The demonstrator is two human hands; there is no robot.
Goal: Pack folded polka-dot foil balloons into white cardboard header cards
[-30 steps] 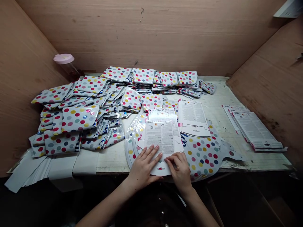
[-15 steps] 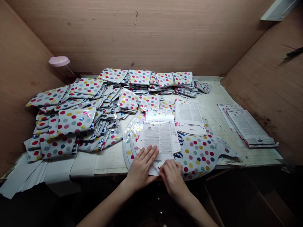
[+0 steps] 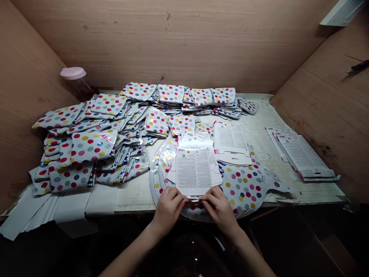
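Note:
A flat white card packet (image 3: 192,169), printed with small text and a barcode, lies in front of me on other packets. At its near edge, my left hand (image 3: 168,207) pinches the left corner. My right hand (image 3: 219,206) grips the same edge near the right corner, fingers curled. Between the fingertips the packet's end shows as a narrow folded strip, partly hidden. Beneath everything is a flat polka-dot foil balloon (image 3: 242,188) with a tail on its right. Just right of the held packet rests another stack of packets (image 3: 232,142).
Folded polka-dot foil pieces (image 3: 93,146) are heaped at the left and lined up along the back. More packets (image 3: 304,156) lie at the right. White paper strips (image 3: 70,207) overhang the front left edge. A pink-lidded container (image 3: 73,74) stands in the back left corner.
My left hand, previously flat on the packet, has drawn back and now pinches its near edge. My right hand has shifted slightly right along that edge. The near flap now appears folded.

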